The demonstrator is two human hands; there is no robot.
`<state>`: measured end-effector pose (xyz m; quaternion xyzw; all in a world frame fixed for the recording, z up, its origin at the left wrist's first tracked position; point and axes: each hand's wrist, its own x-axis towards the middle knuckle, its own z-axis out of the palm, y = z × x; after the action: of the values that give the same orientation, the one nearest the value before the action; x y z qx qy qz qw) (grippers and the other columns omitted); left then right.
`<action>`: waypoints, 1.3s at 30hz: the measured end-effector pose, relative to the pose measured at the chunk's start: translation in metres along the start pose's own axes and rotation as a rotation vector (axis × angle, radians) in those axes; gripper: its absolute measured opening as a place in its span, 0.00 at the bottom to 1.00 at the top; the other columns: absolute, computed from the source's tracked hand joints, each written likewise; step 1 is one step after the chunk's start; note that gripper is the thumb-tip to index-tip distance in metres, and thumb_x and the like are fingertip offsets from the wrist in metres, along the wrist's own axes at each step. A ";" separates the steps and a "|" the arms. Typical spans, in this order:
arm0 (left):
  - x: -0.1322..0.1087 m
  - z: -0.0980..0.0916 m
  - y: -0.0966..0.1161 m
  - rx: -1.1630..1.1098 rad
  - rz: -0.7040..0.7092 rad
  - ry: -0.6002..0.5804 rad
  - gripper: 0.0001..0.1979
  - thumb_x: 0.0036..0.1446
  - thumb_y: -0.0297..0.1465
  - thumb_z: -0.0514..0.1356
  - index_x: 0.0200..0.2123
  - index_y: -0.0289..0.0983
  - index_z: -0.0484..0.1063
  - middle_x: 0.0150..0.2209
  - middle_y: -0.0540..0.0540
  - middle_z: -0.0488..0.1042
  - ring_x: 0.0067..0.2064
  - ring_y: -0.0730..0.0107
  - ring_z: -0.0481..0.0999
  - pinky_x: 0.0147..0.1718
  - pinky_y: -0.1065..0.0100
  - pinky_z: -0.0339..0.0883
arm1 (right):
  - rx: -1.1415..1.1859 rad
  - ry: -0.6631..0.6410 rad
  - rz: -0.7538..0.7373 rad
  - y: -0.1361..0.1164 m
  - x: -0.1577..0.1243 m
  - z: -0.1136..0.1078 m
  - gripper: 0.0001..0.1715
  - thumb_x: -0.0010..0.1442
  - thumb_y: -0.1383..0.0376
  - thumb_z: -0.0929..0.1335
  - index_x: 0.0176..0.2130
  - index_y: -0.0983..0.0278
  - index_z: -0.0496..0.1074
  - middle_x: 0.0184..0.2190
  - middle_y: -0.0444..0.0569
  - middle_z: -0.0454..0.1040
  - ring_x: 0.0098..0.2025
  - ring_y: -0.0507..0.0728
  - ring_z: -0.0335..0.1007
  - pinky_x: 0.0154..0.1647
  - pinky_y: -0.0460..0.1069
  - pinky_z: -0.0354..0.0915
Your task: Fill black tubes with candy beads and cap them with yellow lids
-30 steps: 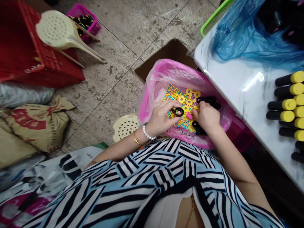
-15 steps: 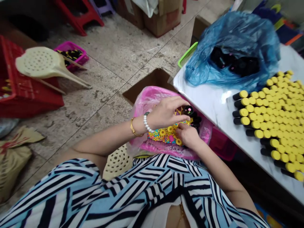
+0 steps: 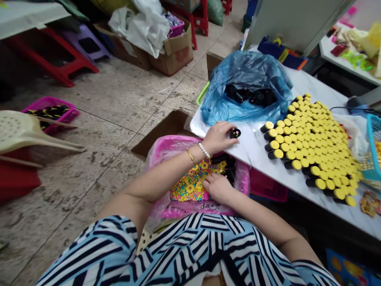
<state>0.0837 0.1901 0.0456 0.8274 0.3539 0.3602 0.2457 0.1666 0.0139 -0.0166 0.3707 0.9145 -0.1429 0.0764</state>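
My left hand (image 3: 218, 137), wearing a pearl bracelet and a gold bangle, is closed around a small black tube (image 3: 235, 133). Its open end faces me and shows pink and yellow bits inside. Hand and tube are over the near corner of the white table (image 3: 256, 159). Lower down, my right hand (image 3: 219, 189) rests on small multicoloured beads (image 3: 186, 188) in a pink basket (image 3: 244, 174) lined with clear plastic. Its fingers are bent, and whatever they pinch is hidden. Yellow flower-shaped pieces (image 3: 189, 188) lie among the beads, with black tubes (image 3: 229, 171) at the basket's right side.
Many black tubes with yellow caps (image 3: 315, 139) stand packed together on the table. Behind my left hand, a blue plastic bag (image 3: 247, 71) holds black pieces. An open cardboard box (image 3: 160, 129) sits beyond the basket. A cream stool (image 3: 20, 131) and a magenta basket (image 3: 50, 111) are at left.
My left hand has moved from above the basket up to the table corner, carrying the black tube. My right hand stays in the beads. The view has swung right and up.
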 end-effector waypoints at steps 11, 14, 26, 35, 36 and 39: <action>-0.001 0.000 -0.003 -0.038 -0.005 -0.025 0.18 0.54 0.37 0.73 0.46 0.37 0.80 0.43 0.43 0.81 0.48 0.55 0.77 0.53 0.54 0.68 | 0.078 -0.115 -0.175 -0.007 0.000 -0.004 0.13 0.73 0.64 0.63 0.45 0.65 0.76 0.41 0.56 0.77 0.45 0.61 0.69 0.46 0.54 0.63; 0.001 0.003 -0.006 -0.081 -0.014 -0.058 0.21 0.52 0.37 0.74 0.48 0.36 0.80 0.44 0.44 0.79 0.52 0.52 0.76 0.56 0.50 0.66 | 0.229 -0.038 -0.119 0.000 -0.005 -0.004 0.13 0.73 0.64 0.63 0.42 0.65 0.76 0.40 0.55 0.78 0.44 0.59 0.69 0.47 0.53 0.63; -0.003 -0.002 -0.004 -0.110 0.032 -0.053 0.18 0.52 0.35 0.74 0.46 0.38 0.80 0.44 0.44 0.80 0.50 0.54 0.76 0.54 0.51 0.67 | 1.645 0.528 0.423 0.046 -0.054 -0.061 0.16 0.59 0.62 0.74 0.47 0.61 0.73 0.31 0.41 0.75 0.26 0.49 0.70 0.26 0.44 0.66; -0.004 -0.004 -0.001 -0.027 0.033 -0.056 0.16 0.56 0.36 0.73 0.46 0.37 0.80 0.44 0.44 0.82 0.48 0.59 0.77 0.51 0.59 0.67 | 1.297 0.966 0.445 0.080 -0.059 -0.110 0.13 0.66 0.54 0.73 0.41 0.60 0.79 0.25 0.43 0.73 0.23 0.50 0.68 0.24 0.46 0.67; -0.004 -0.004 -0.001 -0.027 0.036 -0.052 0.16 0.56 0.36 0.73 0.46 0.37 0.80 0.44 0.44 0.82 0.47 0.59 0.77 0.51 0.60 0.67 | 1.090 1.068 0.490 0.087 -0.056 -0.111 0.12 0.66 0.55 0.72 0.41 0.60 0.80 0.26 0.44 0.74 0.24 0.51 0.69 0.26 0.48 0.69; -0.005 -0.003 -0.002 -0.026 0.053 -0.035 0.17 0.55 0.36 0.74 0.46 0.36 0.80 0.44 0.44 0.82 0.47 0.59 0.78 0.51 0.60 0.67 | 0.408 1.254 0.598 0.105 -0.044 -0.106 0.12 0.66 0.57 0.72 0.44 0.60 0.83 0.37 0.51 0.78 0.34 0.56 0.76 0.38 0.54 0.76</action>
<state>0.0780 0.1884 0.0439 0.8394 0.3229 0.3567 0.2528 0.2678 0.0904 0.0729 0.6242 0.6007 -0.0441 -0.4976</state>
